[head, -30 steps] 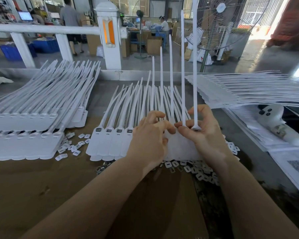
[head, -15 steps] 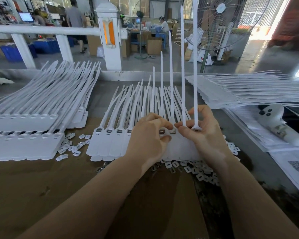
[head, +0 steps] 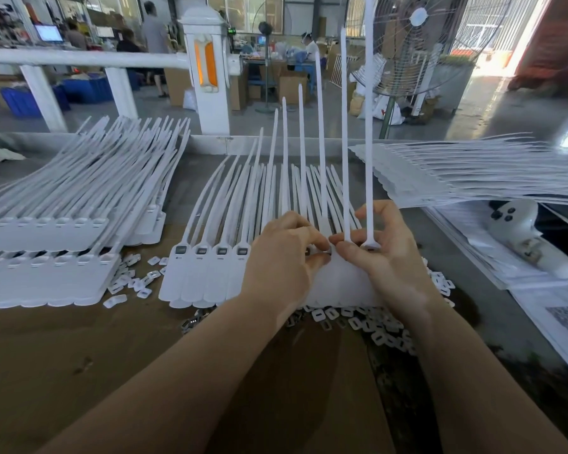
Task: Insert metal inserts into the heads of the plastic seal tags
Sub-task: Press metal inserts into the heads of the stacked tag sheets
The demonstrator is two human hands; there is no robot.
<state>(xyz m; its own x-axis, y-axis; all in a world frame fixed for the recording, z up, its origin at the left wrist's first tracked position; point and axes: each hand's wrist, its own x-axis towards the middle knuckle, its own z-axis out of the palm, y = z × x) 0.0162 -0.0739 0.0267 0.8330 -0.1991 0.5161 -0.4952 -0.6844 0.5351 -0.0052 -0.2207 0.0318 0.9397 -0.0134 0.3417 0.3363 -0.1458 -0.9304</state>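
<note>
Behind our workbench blurs a workshop; our left hand and right hand pinch seal tags at twelve o'clock, hiding any insert.

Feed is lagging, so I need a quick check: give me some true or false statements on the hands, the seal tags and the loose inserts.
1. Both hands meet at the heads of the centre row of seal tags. True.
2. Four tag heads left of the left hand show dark inserts. True.
3. The right hand rests flat on the table. False: its fingers are curled at the tag heads.
4. The loose inserts sit in a tray. False: they lie scattered on the table.
</note>
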